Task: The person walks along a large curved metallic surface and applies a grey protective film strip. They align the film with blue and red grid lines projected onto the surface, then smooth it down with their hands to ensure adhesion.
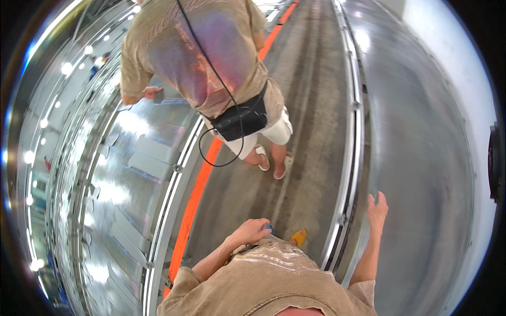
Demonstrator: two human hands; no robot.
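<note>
My left hand (pixel 250 231) is held in front of my waist, its fingers curled. A small blue object (pixel 269 228) shows at its fingertips; most of it is hidden, so its kind does not show. My right hand (pixel 377 208) reaches out to the right with a gap between its fingers and nothing visible in it. Below or beside it lies a wide grey metal surface (pixel 416 174); whether the hand touches it I cannot tell.
A person (pixel 197 58) in a tan shirt walks ahead, wearing a black waist pouch (pixel 241 120) with a looping cable (pixel 221 79). Metal rails (pixel 352 158) edge the aisle. An orange floor stripe (pixel 196 203) runs along its left, beside a shiny bench with flat pale pieces (pixel 151 156).
</note>
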